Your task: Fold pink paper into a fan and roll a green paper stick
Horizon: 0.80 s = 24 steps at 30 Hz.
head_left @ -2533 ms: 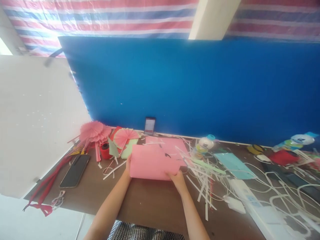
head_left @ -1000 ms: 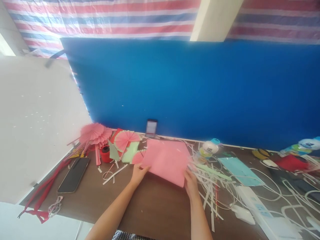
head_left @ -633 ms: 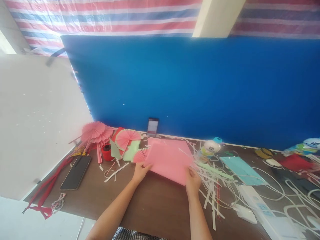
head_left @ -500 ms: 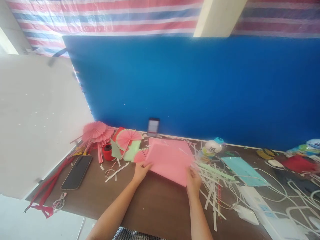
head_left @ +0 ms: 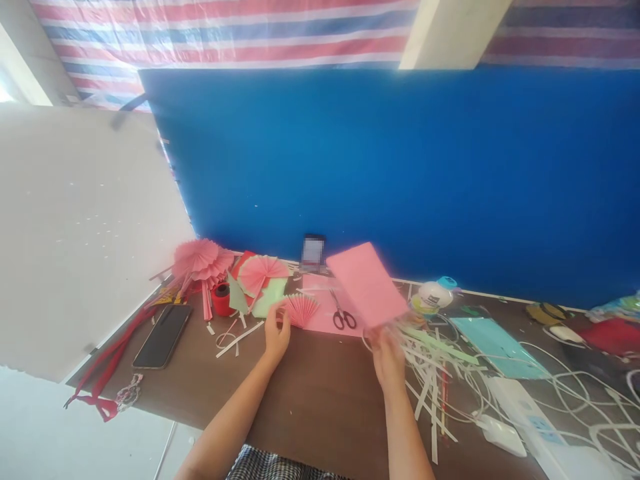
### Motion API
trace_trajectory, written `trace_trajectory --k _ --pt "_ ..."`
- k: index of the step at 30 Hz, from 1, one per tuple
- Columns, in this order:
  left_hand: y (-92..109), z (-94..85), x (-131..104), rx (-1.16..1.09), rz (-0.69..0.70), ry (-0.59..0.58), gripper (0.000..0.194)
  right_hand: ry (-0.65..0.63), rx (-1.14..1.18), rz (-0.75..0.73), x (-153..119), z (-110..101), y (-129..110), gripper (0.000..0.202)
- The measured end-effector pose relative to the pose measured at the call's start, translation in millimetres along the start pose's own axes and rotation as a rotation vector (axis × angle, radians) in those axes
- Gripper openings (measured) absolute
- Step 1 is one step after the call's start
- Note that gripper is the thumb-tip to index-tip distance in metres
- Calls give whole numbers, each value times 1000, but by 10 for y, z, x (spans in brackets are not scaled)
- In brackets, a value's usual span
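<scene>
left hand (head_left: pixel 277 333) loosely open beside pleated fan (head_left: pixel 301 310) | right hand (head_left: pixel 388 359) clamped on pink paper (head_left: pixel 367 283)

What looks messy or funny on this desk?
The white paper strips look messy: they lie criss-crossed in a heap beside the right hand. The red ribbon looks a bit odd too, because its end pokes past the edge of the desk on the left. I can't see anything spilled.

Daylight: bright, entering at upper left, glaring on striped plastic sheeting (head_left: pixel 225 33). Blue partition (head_left: pixel 350 173): dimming toward the right. Pink sheet (head_left: pixel 367 283): blurring along its lower edge. Small upright object (head_left: pixel 313 252): showing pixelated. Right margin: softening, stretching.
</scene>
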<state>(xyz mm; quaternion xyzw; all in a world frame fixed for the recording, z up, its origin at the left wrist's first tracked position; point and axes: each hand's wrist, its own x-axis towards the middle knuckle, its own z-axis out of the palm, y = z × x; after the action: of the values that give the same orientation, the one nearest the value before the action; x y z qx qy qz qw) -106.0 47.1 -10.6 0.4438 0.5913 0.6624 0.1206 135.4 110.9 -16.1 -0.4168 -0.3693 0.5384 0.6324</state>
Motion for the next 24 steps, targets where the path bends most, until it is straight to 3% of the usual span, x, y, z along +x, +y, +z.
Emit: trace_trajectory --k 5,9,14,16,18,20,22,24 --pt "-256 -203 197 407 178 87 29 -55 32 13 20 0 55 31" --pt "-409 -286 306 546 203 31 33 -113 -17 54 -29 23 88 26" --pt "-395 -240 292 639 169 -106 26 -136 -84 71 -126 130 76 29" --pt "-341 -227 274 660 183 -85 29 -155 -96 85 -161 167 63 29" --pt "-263 -246 267 684 218 30 30 -195 -119 115 -188 190 50 31" --pt "-176 -311 281 728 236 215 27 -243 -152 143 -204 200 41 34" --pt "-105 -423 319 781 203 432 22 -268 -184 148 -214 201 40 36" --pt "-77 -561 370 817 127 577 20 -293 -213 140 -227 205 48 38"
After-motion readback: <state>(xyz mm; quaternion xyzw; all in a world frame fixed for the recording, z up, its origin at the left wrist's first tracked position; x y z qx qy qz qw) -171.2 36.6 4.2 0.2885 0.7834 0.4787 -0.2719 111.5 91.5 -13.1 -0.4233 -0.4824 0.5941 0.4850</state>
